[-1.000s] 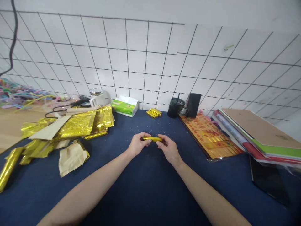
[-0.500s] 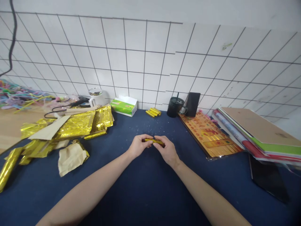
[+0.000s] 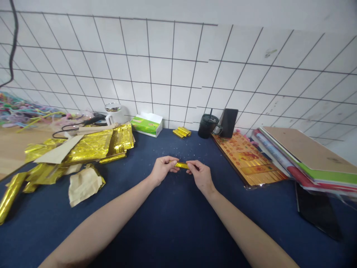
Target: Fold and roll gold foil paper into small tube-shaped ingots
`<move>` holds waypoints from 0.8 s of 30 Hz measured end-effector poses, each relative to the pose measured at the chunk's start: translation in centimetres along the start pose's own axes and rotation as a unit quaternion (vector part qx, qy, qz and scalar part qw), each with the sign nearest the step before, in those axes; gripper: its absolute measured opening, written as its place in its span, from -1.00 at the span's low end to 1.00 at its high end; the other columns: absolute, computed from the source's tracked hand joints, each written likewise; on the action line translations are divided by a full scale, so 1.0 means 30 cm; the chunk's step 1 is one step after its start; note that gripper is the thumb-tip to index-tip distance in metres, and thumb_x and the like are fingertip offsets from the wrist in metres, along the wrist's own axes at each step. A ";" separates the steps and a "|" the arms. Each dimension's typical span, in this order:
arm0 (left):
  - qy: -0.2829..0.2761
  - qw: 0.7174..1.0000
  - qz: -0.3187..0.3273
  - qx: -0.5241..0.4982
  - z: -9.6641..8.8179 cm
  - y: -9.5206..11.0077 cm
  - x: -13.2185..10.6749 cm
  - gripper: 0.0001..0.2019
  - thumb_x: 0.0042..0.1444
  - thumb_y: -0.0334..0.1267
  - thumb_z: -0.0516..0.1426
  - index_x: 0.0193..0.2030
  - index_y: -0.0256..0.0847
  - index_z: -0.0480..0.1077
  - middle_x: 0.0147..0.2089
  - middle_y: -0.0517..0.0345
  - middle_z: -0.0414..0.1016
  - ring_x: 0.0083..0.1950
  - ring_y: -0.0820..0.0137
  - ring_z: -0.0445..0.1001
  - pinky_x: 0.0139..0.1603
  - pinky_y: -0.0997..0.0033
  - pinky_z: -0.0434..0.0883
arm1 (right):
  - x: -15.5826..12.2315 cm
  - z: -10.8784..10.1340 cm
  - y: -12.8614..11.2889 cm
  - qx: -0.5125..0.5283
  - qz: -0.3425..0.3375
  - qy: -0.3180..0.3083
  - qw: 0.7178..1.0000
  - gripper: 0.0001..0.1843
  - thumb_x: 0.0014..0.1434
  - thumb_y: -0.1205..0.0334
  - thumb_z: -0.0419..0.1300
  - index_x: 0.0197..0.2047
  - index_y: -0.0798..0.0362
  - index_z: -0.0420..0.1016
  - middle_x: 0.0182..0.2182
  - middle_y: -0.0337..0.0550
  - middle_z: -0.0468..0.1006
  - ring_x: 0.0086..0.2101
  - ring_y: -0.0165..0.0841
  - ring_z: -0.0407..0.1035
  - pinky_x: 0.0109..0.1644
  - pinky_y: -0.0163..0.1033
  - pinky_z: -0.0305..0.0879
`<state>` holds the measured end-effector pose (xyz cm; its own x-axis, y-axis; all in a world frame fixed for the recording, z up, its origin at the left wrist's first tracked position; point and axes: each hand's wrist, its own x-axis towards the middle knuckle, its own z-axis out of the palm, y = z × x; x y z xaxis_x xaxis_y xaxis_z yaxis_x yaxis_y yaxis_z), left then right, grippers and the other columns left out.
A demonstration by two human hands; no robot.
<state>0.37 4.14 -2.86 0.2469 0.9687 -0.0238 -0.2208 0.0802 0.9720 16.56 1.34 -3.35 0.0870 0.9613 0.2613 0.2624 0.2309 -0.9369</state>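
Note:
Between my two hands is a small gold foil roll (image 3: 182, 165), held lengthwise just over the dark blue table. My left hand (image 3: 163, 169) pinches its left end between thumb and fingers. At the opposite end, the thumb and fingers of my right hand (image 3: 200, 174) close on the roll. Straight ahead, near the wall, lies a little pile of similar gold foil rolls (image 3: 182, 132). Wide gold foil sheets (image 3: 92, 145) are heaped to the left, with a crumpled piece of foil showing its beige paper backing (image 3: 85, 186) in front of them.
Along the tiled wall stand a white mug (image 3: 114, 114), a green tissue pack (image 3: 147, 124), a dark cup (image 3: 208, 125) and a propped phone (image 3: 228, 123). Orange-gold printed sheets (image 3: 249, 158) and a stack of folders (image 3: 312, 152) lie at right, above a black tablet-like slab (image 3: 318, 212).
My hands have moved apart, my right hand shifting to the right along the roll, so more of its gold middle shows. Both keep hold of it.

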 end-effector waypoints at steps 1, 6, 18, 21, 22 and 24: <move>0.004 1.000 -0.003 -0.005 -0.002 0.000 0.001 -0.69 -0.18 -0.17 0.25 -0.33 -0.36 0.41 -0.51 0.11 0.48 -0.50 0.45 0.46 -0.42 0.46 0.42 | 0.000 -0.001 0.001 0.002 0.002 0.001 1.000 -0.74 0.05 0.12 0.09 -0.32 0.11 0.48 -0.48 -0.17 0.47 -0.55 -0.42 0.36 -0.43 -0.30 0.31; 0.001 1.000 -0.015 -0.018 -0.001 0.001 0.000 -0.70 -0.19 -0.17 0.25 -0.35 -0.37 0.40 -0.52 0.12 0.47 -0.52 0.46 0.46 -0.44 0.47 0.42 | -0.005 0.000 0.004 -0.017 -0.017 -0.031 0.999 -0.68 -0.01 0.13 0.16 -0.16 0.07 0.44 -0.40 -0.15 0.50 -0.50 -0.42 0.36 -0.36 -0.26 0.32; -0.027 0.999 -0.020 -0.019 0.015 0.003 -0.012 -0.69 -0.22 -0.25 0.27 -0.32 -0.37 0.40 -0.52 0.11 0.47 -0.51 0.46 0.45 -0.47 0.49 0.41 | -0.004 0.001 0.004 0.009 0.003 -0.024 1.000 -0.68 0.07 0.11 0.05 -0.21 0.13 0.45 -0.54 -0.19 0.48 -0.57 -0.42 0.35 -0.44 -0.28 0.31; -0.018 0.999 -0.019 -0.026 0.012 0.003 -0.010 -0.69 -0.22 -0.25 0.27 -0.31 -0.37 0.39 -0.49 0.11 0.48 -0.49 0.45 0.46 -0.45 0.49 0.42 | -0.002 0.000 0.007 0.020 0.024 -0.008 0.999 -0.62 0.10 0.06 0.00 -0.15 0.15 0.40 -0.63 -0.24 0.41 -0.60 -0.41 0.35 -0.47 -0.29 0.30; -0.017 0.999 -0.019 -0.026 0.012 0.004 -0.011 -0.69 -0.23 -0.26 0.28 -0.31 -0.37 0.40 -0.48 0.10 0.48 -0.49 0.45 0.46 -0.44 0.48 0.42 | -0.001 0.000 0.007 0.022 0.027 -0.006 0.999 -0.61 0.09 0.05 0.01 -0.12 0.15 0.38 -0.61 -0.24 0.42 -0.60 -0.41 0.35 -0.48 -0.29 0.30; -0.018 0.999 -0.023 -0.024 0.015 0.006 -0.015 -0.67 -0.24 -0.27 0.28 -0.30 -0.37 0.40 -0.47 0.10 0.48 -0.47 0.43 0.47 -0.42 0.46 0.42 | 0.000 0.001 0.007 0.016 0.021 -0.013 1.000 -0.57 0.03 0.05 0.09 -0.08 0.12 0.34 -0.51 -0.21 0.44 -0.57 -0.43 0.36 -0.45 -0.28 0.31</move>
<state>0.64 3.60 -2.56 0.2909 0.9549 -0.0589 -0.2542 0.1365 0.9575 16.58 1.40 -3.55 0.0715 0.9738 0.2159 0.2272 0.1949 -0.9541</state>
